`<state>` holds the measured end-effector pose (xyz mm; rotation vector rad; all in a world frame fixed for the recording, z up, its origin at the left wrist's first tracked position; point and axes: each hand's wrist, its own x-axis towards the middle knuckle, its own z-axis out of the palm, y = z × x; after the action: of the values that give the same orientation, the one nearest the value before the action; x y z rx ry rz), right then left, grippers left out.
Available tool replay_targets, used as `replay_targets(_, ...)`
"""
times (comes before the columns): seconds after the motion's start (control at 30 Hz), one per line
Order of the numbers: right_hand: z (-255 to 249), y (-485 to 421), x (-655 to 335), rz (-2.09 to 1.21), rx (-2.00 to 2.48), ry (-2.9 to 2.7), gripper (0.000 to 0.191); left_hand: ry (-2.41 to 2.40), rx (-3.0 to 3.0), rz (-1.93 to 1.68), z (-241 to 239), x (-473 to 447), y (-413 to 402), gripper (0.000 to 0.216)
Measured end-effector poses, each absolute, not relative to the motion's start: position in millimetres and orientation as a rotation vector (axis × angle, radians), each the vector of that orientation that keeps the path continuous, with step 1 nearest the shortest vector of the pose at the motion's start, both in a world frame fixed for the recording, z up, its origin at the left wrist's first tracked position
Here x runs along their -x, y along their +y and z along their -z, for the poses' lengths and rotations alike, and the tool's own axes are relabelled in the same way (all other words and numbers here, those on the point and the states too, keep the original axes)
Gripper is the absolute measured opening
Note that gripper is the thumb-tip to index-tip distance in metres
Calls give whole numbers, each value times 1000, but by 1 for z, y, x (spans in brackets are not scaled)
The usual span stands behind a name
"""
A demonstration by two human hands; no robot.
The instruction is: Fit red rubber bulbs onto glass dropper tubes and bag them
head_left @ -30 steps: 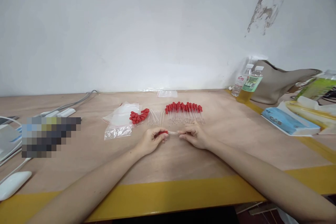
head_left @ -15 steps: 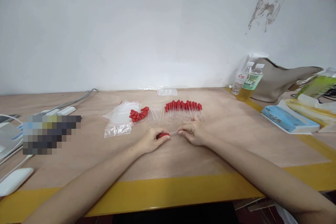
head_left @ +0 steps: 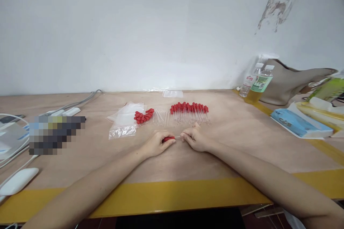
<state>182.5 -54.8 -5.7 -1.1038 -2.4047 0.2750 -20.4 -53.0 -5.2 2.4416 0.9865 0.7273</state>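
My left hand (head_left: 158,144) is closed round a red rubber bulb (head_left: 168,138). From its open end a thin clear glass tube (head_left: 177,137) runs to the right, pinched by the fingertips of my right hand (head_left: 195,138). Beyond my hands, a row of droppers (head_left: 190,112) lies side by side with red bulbs at the far end. Left of them are several bare clear tubes (head_left: 160,117) and a heap of loose red bulbs (head_left: 143,116). How deep the tube sits in the bulb I cannot tell.
Clear plastic bags (head_left: 123,131) lie left of the bulbs, and another flat bag (head_left: 172,94) is by the wall. At right stand two bottles (head_left: 259,85), a grey-brown vessel (head_left: 279,80) and a blue tissue pack (head_left: 301,124). Cables and a white mouse-like object (head_left: 20,181) are at left.
My right hand has come closer to my left, and less of the tube shows between them. The view has shifted slightly, so the things on the table appear a little farther right.
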Motion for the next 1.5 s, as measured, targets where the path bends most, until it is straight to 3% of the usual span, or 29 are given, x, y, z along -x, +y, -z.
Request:
replay_targets(0.23, -14, -59, -188, -110, 1068, -2494, 26, 952, -2567, -793, -2, 23, -50, 24)
replay_targets(0.37, -18, -39, -210, -161, 1273, -2297, 24, 961, -2697, -870, -8, 36, -47, 44)
replay_targets(0.5, -24, -1, -242, -137, 1662, -1913, 29, 1054, -2698, -879, -6, 48, -40, 30)
replay_targets(0.73, -13, 31, -263, -51, 1919, -1642, 22, 1056, -2656, -844, -1, 49, -36, 22)
replay_targets(1.2, 3, 29, -256, 56, 1914, -1685, 22, 1106, -2680, -802, 1, 50, -33, 22)
replay_targets(1.5, -8, 2, -169, -138, 1424, -2124, 17, 1081, -2694, -802, 2, 50, -34, 21)
